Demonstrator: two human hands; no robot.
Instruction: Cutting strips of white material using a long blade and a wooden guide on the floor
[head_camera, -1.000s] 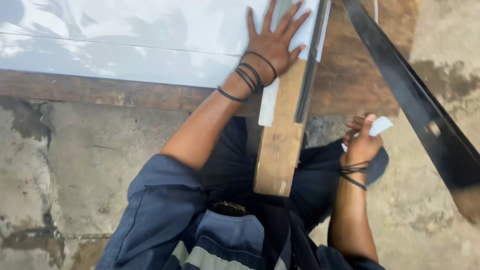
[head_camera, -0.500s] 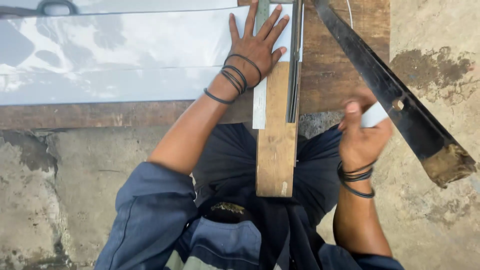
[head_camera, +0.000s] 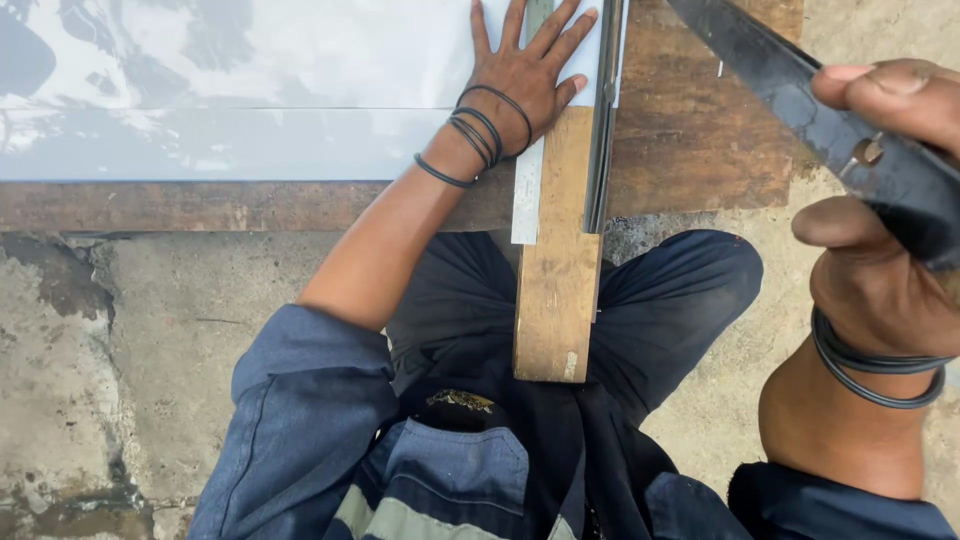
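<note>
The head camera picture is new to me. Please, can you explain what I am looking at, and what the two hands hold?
The camera sits on the person's head and looks down, so you see their own arms and legs. The left hand lies flat, fingers spread, on a large glossy white sheet. The sheet rests on a wooden board above rough concrete ground. Beside that hand runs a wooden strip with a dark metal rail. The right hand grips a long black metal bar.

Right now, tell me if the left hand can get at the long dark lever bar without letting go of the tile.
Probably not. The left hand lies flat on the glossy tile, and the dark lever bar sits off past the metal rail, already gripped by the right hand.
</note>
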